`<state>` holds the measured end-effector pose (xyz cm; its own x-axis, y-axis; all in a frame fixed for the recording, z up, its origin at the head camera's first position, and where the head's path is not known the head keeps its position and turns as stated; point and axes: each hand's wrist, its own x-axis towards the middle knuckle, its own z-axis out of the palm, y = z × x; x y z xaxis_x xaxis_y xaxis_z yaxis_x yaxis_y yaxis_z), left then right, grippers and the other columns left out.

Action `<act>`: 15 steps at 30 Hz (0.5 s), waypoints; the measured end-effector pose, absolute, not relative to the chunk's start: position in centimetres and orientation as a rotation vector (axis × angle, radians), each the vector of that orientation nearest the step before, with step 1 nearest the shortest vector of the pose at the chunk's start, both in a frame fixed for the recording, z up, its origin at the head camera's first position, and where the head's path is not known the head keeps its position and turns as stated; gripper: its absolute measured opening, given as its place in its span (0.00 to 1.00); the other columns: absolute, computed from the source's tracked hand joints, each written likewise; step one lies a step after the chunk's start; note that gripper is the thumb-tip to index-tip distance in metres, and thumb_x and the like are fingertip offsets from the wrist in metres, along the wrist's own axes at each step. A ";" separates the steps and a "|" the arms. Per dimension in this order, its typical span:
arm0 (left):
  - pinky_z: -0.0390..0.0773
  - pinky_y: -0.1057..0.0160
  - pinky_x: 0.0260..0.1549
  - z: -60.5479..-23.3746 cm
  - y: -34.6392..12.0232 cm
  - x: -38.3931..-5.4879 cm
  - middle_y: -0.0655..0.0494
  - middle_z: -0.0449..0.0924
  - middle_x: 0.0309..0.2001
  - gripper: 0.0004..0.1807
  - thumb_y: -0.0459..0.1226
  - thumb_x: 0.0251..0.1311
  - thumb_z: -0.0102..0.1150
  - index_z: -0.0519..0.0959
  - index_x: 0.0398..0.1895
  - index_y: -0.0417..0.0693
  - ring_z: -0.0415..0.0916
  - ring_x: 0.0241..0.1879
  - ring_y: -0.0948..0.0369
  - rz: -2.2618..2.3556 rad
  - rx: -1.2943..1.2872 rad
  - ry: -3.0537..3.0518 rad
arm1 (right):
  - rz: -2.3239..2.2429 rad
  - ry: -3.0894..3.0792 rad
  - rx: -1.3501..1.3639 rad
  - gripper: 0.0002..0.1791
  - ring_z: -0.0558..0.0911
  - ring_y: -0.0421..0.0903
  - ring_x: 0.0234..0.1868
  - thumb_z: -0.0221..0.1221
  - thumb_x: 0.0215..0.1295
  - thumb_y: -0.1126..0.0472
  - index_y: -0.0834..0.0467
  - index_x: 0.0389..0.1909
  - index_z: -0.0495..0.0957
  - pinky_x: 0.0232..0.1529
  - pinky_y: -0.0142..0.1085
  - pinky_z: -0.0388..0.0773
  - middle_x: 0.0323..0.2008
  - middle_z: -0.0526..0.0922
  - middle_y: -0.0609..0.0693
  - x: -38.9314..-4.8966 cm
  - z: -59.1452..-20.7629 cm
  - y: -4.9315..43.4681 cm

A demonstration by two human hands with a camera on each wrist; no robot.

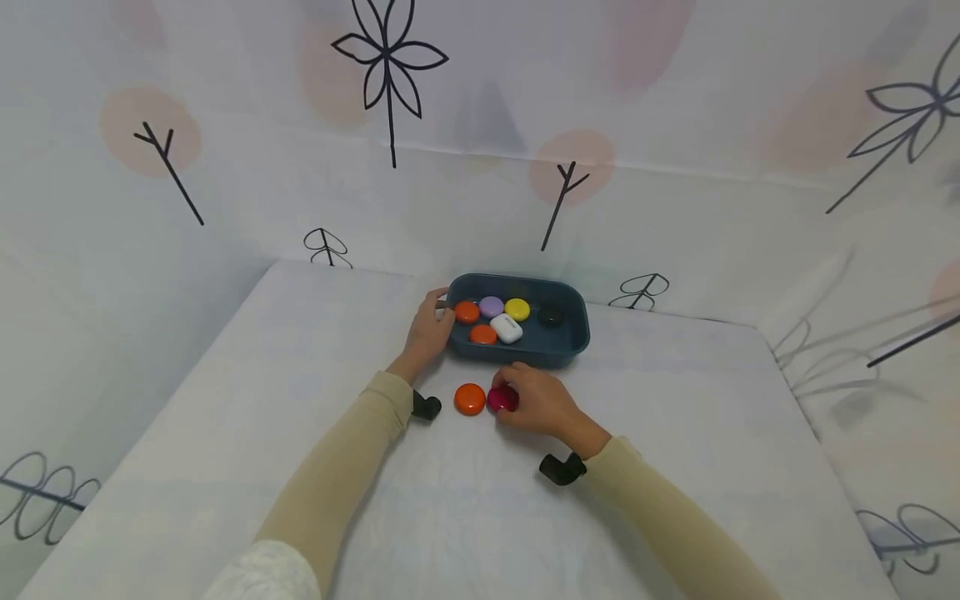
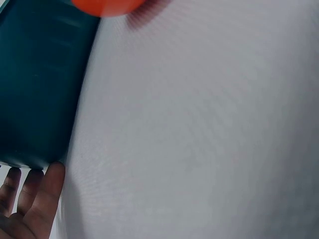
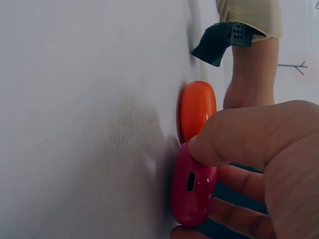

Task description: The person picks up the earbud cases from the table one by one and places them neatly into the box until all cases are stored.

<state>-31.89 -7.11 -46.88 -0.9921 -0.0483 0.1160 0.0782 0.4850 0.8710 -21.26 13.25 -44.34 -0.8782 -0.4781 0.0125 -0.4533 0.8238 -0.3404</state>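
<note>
My right hand [image 1: 536, 400] pinches a crimson earbud case [image 3: 194, 189] between thumb and fingers, low over the white cloth. A small charging slot shows on the case's side in the right wrist view. Right beside it, on the cloth, lies an orange earbud case [image 1: 470, 399]. My left hand [image 1: 429, 332] holds the left end of a dark teal tray [image 1: 517, 355]; its fingertips [image 2: 54, 174] meet the end wall in the left wrist view. Inside the tray are two orange cases [image 1: 467, 312], a lilac one [image 1: 491, 307], a yellow one [image 1: 517, 310], a white one [image 1: 507, 328] and a black one [image 1: 551, 315].
A white cloth [image 1: 465, 517] covers the table, and a patterned sheet [image 1: 480, 200] hangs behind it. The tray stands near the table's back edge. Dark wrist mounts [image 1: 562, 469] stick out beside both sleeves.
</note>
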 end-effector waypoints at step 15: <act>0.68 0.57 0.45 -46.9 -7.1 -31.7 0.51 0.69 0.52 0.25 0.42 0.55 0.40 0.60 0.60 0.57 0.68 0.45 0.57 -1.539 -0.037 -2.595 | -0.529 2.915 -0.724 0.21 0.71 0.37 0.35 0.66 0.38 0.50 0.44 0.38 0.73 0.33 0.31 0.72 0.36 0.73 0.39 -21.2 -44.7 13.2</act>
<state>-31.74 -7.12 -46.86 -0.9920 -0.0422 0.1191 0.0842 0.4814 0.8724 -21.24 13.22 -44.65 -0.8831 -0.4691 -0.0056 -0.4371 0.8272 -0.3530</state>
